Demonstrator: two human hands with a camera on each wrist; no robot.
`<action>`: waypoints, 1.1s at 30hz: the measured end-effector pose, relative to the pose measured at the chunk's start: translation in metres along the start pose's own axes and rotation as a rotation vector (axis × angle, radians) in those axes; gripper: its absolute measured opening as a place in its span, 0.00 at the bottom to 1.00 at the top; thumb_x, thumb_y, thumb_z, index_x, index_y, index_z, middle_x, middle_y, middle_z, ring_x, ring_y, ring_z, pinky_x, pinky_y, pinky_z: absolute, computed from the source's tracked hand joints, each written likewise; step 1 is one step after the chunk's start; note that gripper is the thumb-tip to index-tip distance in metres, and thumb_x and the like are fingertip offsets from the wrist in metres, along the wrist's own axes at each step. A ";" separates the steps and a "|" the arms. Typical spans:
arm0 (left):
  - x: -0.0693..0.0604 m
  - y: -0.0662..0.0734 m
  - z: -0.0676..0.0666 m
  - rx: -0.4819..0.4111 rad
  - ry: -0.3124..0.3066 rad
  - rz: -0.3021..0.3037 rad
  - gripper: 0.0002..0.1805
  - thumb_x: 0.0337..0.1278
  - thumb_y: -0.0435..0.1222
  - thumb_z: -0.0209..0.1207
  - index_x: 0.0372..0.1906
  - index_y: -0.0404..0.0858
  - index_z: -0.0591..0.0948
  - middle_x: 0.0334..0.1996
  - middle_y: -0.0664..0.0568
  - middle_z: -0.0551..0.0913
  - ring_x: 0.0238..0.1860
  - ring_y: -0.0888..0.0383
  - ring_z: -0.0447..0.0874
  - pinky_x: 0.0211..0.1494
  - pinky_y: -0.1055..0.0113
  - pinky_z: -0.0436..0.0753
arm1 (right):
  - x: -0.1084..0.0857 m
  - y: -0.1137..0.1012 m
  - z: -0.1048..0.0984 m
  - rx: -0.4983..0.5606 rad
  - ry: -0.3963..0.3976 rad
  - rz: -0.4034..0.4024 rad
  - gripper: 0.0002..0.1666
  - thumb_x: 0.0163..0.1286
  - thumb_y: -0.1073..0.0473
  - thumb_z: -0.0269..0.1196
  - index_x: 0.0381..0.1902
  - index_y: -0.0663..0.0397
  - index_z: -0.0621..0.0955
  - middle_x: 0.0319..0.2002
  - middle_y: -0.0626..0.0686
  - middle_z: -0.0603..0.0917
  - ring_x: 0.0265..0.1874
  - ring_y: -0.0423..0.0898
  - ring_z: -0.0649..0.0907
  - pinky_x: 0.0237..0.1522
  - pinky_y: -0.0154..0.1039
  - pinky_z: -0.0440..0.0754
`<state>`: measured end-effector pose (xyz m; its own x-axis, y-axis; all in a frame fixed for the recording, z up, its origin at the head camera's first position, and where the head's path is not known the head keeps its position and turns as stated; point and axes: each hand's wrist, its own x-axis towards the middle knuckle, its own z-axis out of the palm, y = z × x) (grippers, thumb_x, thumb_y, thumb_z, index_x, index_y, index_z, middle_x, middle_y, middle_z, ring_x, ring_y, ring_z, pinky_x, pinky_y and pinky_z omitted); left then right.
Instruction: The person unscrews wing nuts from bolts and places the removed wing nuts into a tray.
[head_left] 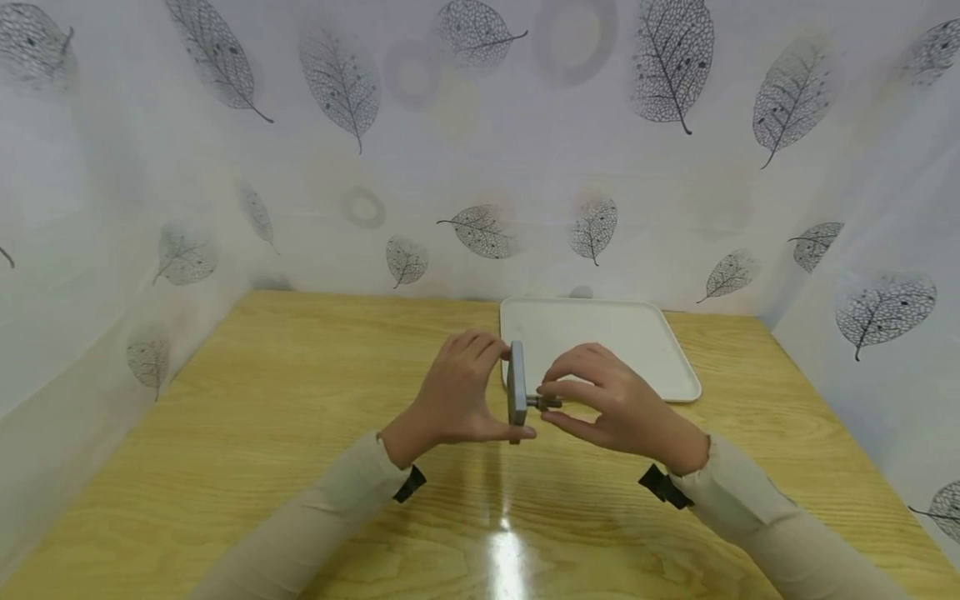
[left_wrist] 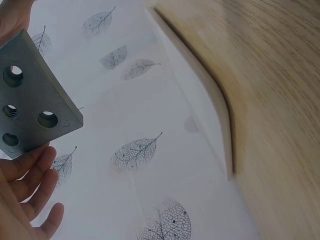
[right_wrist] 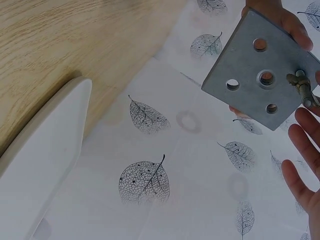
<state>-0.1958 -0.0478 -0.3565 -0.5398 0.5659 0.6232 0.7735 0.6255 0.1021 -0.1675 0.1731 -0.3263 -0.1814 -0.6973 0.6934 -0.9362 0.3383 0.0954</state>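
My left hand holds a square grey metal plate upright above the table, fingers on its top edge and thumb under its bottom edge. Several round holes pierce the plate, one with visible thread, as the right wrist view shows. From a hole near one corner, a small bolt with a wing nut sticks out toward my right hand. Its thumb and fingers pinch the bolt's winged end, partly covering it. In the left wrist view, the plate's other face is in sight.
A white tray lies at the back right of the wooden table, behind my hands. Leaf-patterned white curtains stand around the table's back and sides.
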 end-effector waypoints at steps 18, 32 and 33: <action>-0.001 -0.002 0.002 -0.003 0.005 -0.008 0.46 0.18 0.69 0.68 0.44 0.40 0.76 0.40 0.53 0.78 0.46 0.57 0.73 0.52 0.58 0.74 | 0.002 -0.005 0.000 0.010 0.042 -0.088 0.14 0.69 0.53 0.56 0.29 0.51 0.84 0.33 0.49 0.82 0.36 0.45 0.80 0.45 0.40 0.75; -0.001 0.000 0.002 -0.011 -0.001 -0.008 0.46 0.18 0.69 0.68 0.45 0.40 0.76 0.41 0.53 0.78 0.45 0.57 0.73 0.53 0.58 0.73 | 0.001 -0.003 -0.001 -0.024 -0.003 -0.030 0.15 0.69 0.51 0.56 0.32 0.52 0.84 0.34 0.49 0.82 0.36 0.44 0.80 0.46 0.40 0.76; -0.001 -0.001 0.002 -0.011 -0.001 -0.009 0.46 0.18 0.69 0.68 0.45 0.40 0.76 0.41 0.53 0.78 0.45 0.57 0.73 0.53 0.58 0.73 | 0.000 -0.003 -0.001 -0.022 -0.007 -0.026 0.14 0.69 0.51 0.57 0.33 0.52 0.84 0.34 0.49 0.82 0.37 0.44 0.80 0.46 0.40 0.76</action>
<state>-0.1965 -0.0474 -0.3590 -0.5473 0.5604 0.6216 0.7721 0.6247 0.1166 -0.1648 0.1723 -0.3258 -0.1587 -0.7103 0.6858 -0.9337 0.3338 0.1296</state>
